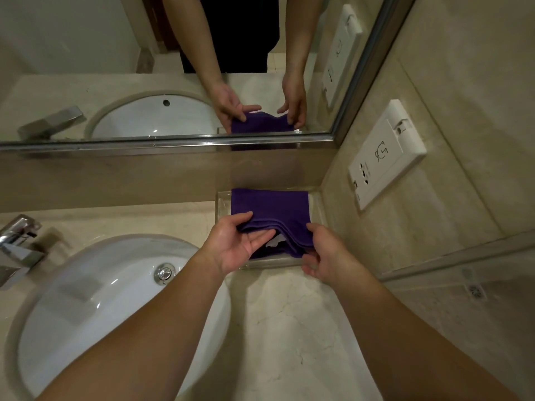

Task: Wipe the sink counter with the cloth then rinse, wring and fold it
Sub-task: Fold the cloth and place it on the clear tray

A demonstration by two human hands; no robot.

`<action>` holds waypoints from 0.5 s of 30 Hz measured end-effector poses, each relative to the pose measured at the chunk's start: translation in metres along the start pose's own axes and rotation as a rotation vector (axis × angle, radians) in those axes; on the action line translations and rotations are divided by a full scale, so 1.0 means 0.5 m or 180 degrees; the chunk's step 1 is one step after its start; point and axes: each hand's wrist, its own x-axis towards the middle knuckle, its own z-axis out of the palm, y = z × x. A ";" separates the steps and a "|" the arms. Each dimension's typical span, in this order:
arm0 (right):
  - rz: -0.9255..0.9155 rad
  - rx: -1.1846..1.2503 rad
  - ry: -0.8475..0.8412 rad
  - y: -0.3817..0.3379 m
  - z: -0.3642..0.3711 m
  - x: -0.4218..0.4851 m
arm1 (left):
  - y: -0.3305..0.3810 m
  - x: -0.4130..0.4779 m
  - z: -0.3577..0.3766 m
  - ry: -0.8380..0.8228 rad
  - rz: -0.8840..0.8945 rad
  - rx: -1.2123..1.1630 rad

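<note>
Hands: you hold the cloth (272, 206) with both, your left hand (234, 247) and right hand (327, 256) side by side, to the right of the sink basin (101, 285).
Left hand: palm up, thumb lying over the cloth's near left edge, fingers (260, 237) tucked under the fold, so it pinches that edge.
Right hand: at the cloth's near right corner, one finger over the top and the thumb below, pinching the stacked layers.
Cloth: purple, folded into several layers. Its far part lies flat in the tray and its near edge is lifted between your hands.
Tray (316, 199): clear, on the surface (289, 328) right of the sink basin, in the corner where the back ledge meets the side wall.
White patch (273, 243): shows under the lifted fold. You cannot tell what it is.
Sink basin: white, oval, set into the surface, with a chrome drain stopper (164, 273) in its bowl.
Faucet (17, 244): chrome, on the left rim of the sink basin.
Mirror (72, 39): on the wall behind the sink basin, reflecting both hands and the cloth.
Socket plate (386, 153): white, on the side wall well to the right of the sink basin.
</note>
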 end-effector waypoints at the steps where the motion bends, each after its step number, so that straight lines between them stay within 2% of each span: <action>1: 0.0038 0.0048 -0.0006 0.002 0.002 -0.001 | 0.002 0.001 0.002 0.0002 -0.0002 -0.0073; 10: 0.0762 0.1410 -0.0637 -0.022 -0.006 -0.013 | 0.001 -0.002 0.011 -0.0159 -0.0022 -0.0585; 15: 0.0843 0.1911 -0.1024 -0.017 0.013 -0.013 | -0.003 -0.004 0.019 -0.0263 -0.0110 -0.0890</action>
